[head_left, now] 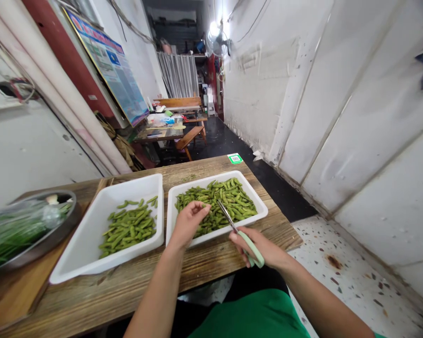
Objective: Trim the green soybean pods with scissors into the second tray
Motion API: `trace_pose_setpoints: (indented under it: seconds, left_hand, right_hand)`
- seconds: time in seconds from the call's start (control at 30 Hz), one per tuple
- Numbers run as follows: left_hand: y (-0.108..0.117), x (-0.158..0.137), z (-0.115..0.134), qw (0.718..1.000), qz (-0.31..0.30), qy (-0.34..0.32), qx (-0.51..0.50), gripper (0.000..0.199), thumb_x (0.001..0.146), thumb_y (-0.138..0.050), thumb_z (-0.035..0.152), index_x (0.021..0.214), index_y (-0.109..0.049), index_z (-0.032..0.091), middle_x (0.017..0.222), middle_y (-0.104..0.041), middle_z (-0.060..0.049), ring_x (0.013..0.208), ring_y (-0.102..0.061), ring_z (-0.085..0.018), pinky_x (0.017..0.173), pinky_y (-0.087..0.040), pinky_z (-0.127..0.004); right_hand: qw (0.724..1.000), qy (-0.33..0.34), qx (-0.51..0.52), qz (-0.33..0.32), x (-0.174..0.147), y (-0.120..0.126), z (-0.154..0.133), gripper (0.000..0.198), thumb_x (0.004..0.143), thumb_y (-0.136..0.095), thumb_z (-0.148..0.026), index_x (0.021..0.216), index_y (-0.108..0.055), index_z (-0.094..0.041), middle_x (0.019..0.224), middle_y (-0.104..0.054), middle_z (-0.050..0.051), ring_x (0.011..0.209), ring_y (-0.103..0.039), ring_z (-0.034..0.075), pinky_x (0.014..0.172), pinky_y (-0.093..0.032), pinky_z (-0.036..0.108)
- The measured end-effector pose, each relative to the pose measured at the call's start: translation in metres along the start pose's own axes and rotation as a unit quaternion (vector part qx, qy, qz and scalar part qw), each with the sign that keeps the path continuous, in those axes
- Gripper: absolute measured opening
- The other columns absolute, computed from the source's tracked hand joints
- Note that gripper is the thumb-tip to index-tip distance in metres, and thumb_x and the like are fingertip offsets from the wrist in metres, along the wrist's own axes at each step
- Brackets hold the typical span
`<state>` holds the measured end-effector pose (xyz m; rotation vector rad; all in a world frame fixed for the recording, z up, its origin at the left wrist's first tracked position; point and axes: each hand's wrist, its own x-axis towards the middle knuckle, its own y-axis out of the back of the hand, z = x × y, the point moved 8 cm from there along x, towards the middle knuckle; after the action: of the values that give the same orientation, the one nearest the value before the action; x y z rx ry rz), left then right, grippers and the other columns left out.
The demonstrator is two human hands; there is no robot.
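Note:
My right hand (252,246) grips the pale green handles of a pair of scissors (246,241), with the metal blades pointing up and left over a heap of green soybean pods (232,199). These pods fill a white plastic tray (264,210) on the wooden table. My left hand (191,219) is over the left part of this tray, its thumb and fingers pinched on a soybean pod (206,205), of which only a little green shows. To the left, a second white tray (77,244) holds a smaller pile of pods (132,227).
At far left a metal bowl (74,206) holds bagged green leafy stalks (17,234) on a wooden board (28,291). A green QR sticker (235,158) is at the table's far corner. Beyond are a cluttered table (155,134), wooden benches (190,137) and a white wall (268,80) on the right.

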<state>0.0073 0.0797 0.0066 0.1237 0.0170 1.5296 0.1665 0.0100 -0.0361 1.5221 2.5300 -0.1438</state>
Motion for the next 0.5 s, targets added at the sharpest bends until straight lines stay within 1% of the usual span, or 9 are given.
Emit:
trace_pose_setpoints:
  seconds: [0.07, 0.1, 0.17, 0.23, 0.3, 0.37, 0.43, 0.5]
  left_hand:
    - [0.001, -0.001, -0.005, 0.988, 0.021, 0.030, -0.149, 0.026, 0.065, -0.067, 0.035, 0.079, -0.054, 0.017, 0.081, -0.062, -0.001, 0.081, -0.060, -0.015, 0.074, -0.046, -0.028]
    - [0.000, -0.002, -0.007, 0.978, 0.035, 0.042, -0.201, 0.026, 0.065, -0.068, 0.033, 0.079, -0.053, 0.018, 0.080, -0.061, 0.000, 0.080, -0.060, -0.014, 0.073, -0.046, -0.027]
    - [0.002, -0.003, -0.011, 0.963, 0.079, 0.052, -0.252, 0.027, 0.063, -0.071, 0.030, 0.081, -0.053, 0.019, 0.076, -0.059, 0.003, 0.075, -0.059, -0.010, 0.067, -0.046, -0.023]
    - [0.004, -0.006, -0.012, 0.955, 0.119, 0.049, -0.268, 0.030, 0.060, -0.073, 0.027, 0.081, -0.054, 0.019, 0.071, -0.057, 0.005, 0.066, -0.057, -0.007, 0.057, -0.043, -0.018]
    - [0.000, -0.009, -0.011, 0.950, 0.129, 0.050, -0.281, 0.031, 0.058, -0.074, 0.025, 0.081, -0.054, 0.018, 0.069, -0.056, 0.006, 0.061, -0.056, -0.006, 0.053, -0.041, -0.017]
    - [-0.005, -0.012, -0.010, 0.950, 0.119, 0.056, -0.282, 0.031, 0.057, -0.075, 0.023, 0.080, -0.055, 0.017, 0.069, -0.058, 0.004, 0.066, -0.060, -0.008, 0.058, -0.045, -0.018]
    - [-0.009, -0.016, -0.008, 0.955, 0.115, 0.061, -0.265, 0.030, 0.056, -0.075, 0.021, 0.079, -0.055, 0.016, 0.069, -0.060, 0.003, 0.073, -0.064, -0.012, 0.064, -0.048, -0.022]
    - [-0.012, -0.019, -0.007, 0.960, 0.117, 0.060, -0.248, 0.029, 0.056, -0.075, 0.021, 0.076, -0.054, 0.015, 0.067, -0.061, 0.002, 0.075, -0.065, -0.015, 0.067, -0.049, -0.024]
  right_hand:
    - [0.999, 0.000, 0.045, -0.022, 0.000, -0.007, 0.001, 0.046, 0.076, -0.045, -0.063, 0.083, -0.045, -0.018, 0.061, -0.047, -0.005, 0.042, -0.048, 0.007, 0.040, -0.042, 0.019]
    - [0.998, -0.001, 0.060, -0.032, 0.000, -0.010, 0.000, 0.047, 0.076, -0.044, -0.064, 0.083, -0.045, -0.018, 0.062, -0.047, -0.005, 0.043, -0.048, 0.007, 0.041, -0.043, 0.019]
    - [0.997, -0.002, 0.068, -0.046, -0.001, -0.015, -0.001, 0.047, 0.077, -0.044, -0.064, 0.081, -0.045, -0.017, 0.061, -0.047, -0.004, 0.043, -0.048, 0.007, 0.041, -0.043, 0.020]
    - [0.997, -0.002, 0.061, -0.051, -0.001, -0.018, -0.003, 0.046, 0.077, -0.045, -0.063, 0.079, -0.045, -0.017, 0.061, -0.047, -0.004, 0.042, -0.047, 0.007, 0.040, -0.042, 0.019]
    - [0.997, -0.004, 0.060, -0.049, 0.000, -0.019, -0.005, 0.045, 0.077, -0.045, -0.062, 0.077, -0.045, -0.017, 0.061, -0.047, -0.004, 0.042, -0.046, 0.006, 0.039, -0.041, 0.019]
    - [0.997, -0.004, 0.065, -0.043, 0.001, -0.020, -0.006, 0.044, 0.077, -0.046, -0.061, 0.075, -0.043, -0.017, 0.060, -0.046, -0.005, 0.041, -0.046, 0.006, 0.038, -0.041, 0.018]
    - [0.997, 0.003, 0.065, -0.037, 0.001, -0.019, -0.009, 0.044, 0.077, -0.046, -0.061, 0.072, -0.042, -0.017, 0.059, -0.046, -0.005, 0.040, -0.046, 0.006, 0.038, -0.040, 0.018]
    - [0.997, 0.010, 0.064, -0.033, 0.002, -0.019, -0.013, 0.045, 0.077, -0.046, -0.061, 0.071, -0.042, -0.017, 0.059, -0.046, -0.005, 0.040, -0.046, 0.005, 0.037, -0.040, 0.017]
